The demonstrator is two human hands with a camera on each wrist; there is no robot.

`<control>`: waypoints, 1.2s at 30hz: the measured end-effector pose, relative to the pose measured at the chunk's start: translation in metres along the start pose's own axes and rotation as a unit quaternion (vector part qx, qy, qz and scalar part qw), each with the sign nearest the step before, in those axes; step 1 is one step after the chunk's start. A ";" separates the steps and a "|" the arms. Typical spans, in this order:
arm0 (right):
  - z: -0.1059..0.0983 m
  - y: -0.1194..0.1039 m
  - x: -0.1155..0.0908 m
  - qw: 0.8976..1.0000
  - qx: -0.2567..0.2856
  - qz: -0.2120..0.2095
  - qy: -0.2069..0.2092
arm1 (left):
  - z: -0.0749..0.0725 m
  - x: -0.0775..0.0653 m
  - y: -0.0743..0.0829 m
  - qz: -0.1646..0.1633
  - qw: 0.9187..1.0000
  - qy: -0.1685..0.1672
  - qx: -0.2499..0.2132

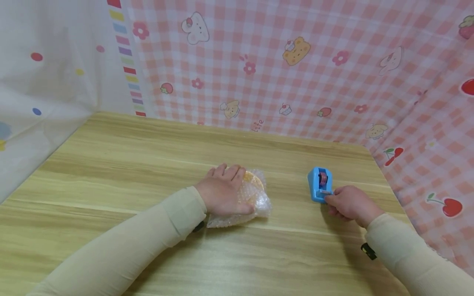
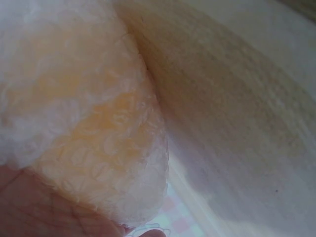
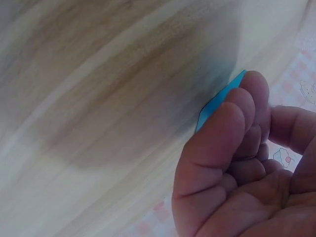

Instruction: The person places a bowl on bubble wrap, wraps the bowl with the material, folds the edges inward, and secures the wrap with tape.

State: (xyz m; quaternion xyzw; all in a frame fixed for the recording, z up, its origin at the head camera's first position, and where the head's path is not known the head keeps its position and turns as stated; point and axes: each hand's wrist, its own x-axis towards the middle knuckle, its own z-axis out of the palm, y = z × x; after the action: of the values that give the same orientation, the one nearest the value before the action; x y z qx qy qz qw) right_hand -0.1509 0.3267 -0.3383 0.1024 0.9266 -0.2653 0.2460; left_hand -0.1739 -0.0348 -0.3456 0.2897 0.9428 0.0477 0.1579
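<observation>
A round yellow-orange item in clear bubble wrap lies mid-table; what it is cannot be told through the wrap. Across its left part rests my left hand, fingers extended and thumb spread. Close up in the left wrist view, the bubble wrap shows yellow patches beside the palm. To the right stands a blue tape dispenser with a pinkish roll of tape. At its front cutting end, my right hand pinches with thumb and curled fingers, which hide the tape's end. Behind those fingers a blue edge shows.
The wood-grain table carries both things. A pink checked cloth hangs along the back and right edges, and a white dotted curtain at the left. Dark wrist-camera parts sit under the sleeves.
</observation>
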 end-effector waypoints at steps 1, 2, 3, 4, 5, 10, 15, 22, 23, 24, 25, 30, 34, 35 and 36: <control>0.000 0.000 0.000 1.000 0.001 0.000 -0.001 | 0.000 0.000 0.000 -0.001 1.000 0.000 -0.001; 0.001 0.000 0.000 1.000 0.000 -0.003 -0.002 | 0.000 0.000 0.000 -0.002 1.000 -0.001 0.000; 0.001 0.001 0.000 1.000 -0.005 -0.003 -0.004 | 0.000 0.000 0.000 -0.002 1.000 -0.001 -0.001; 0.002 0.001 0.000 1.000 -0.010 -0.004 -0.007 | 0.000 0.000 0.000 -0.002 1.000 -0.001 -0.001; 0.002 0.001 0.000 1.000 -0.014 -0.003 -0.010 | 0.000 0.000 0.000 -0.002 1.000 0.000 -0.002; 0.001 0.002 -0.006 0.999 -0.024 -0.018 -0.018 | 0.001 0.000 0.000 0.000 1.000 -0.002 -0.007; 0.003 -0.002 -0.013 0.998 -0.014 -0.047 -0.038 | 0.001 0.000 0.000 -0.003 1.000 -0.005 -0.011; 0.006 -0.010 -0.017 0.997 -0.020 -0.080 -0.012 | 0.000 0.000 0.000 0.000 1.000 -0.001 -0.013; 0.006 -0.011 -0.018 0.996 -0.025 -0.084 -0.007 | 0.000 0.000 -0.001 0.000 1.000 -0.001 -0.013; 0.007 -0.013 -0.019 0.996 -0.025 -0.086 -0.003 | 0.000 0.000 -0.001 0.000 1.000 -0.001 -0.012; 0.007 -0.015 -0.019 0.996 -0.025 -0.089 -0.001 | 0.000 0.000 -0.001 0.000 1.000 -0.001 -0.011; 0.008 -0.026 -0.024 0.995 -0.016 -0.095 0.008 | 0.001 0.001 -0.002 -0.001 1.000 -0.001 -0.006; 0.009 -0.033 -0.026 0.993 -0.029 -0.109 0.021 | 0.000 0.002 -0.003 -0.001 1.000 -0.001 -0.006; 0.009 -0.034 -0.027 0.993 -0.038 -0.113 0.025 | 0.000 0.002 -0.003 -0.001 1.000 0.000 -0.008; 0.009 -0.036 -0.027 0.991 -0.048 -0.119 0.031 | 0.000 0.002 -0.004 0.000 1.000 0.000 -0.009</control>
State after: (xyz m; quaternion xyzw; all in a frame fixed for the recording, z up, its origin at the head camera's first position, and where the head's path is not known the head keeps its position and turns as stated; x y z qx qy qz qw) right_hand -0.1352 0.2902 -0.3152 -0.0123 0.9509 -0.2450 0.1888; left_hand -0.1778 -0.0365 -0.3468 0.2880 0.9425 0.0563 0.1603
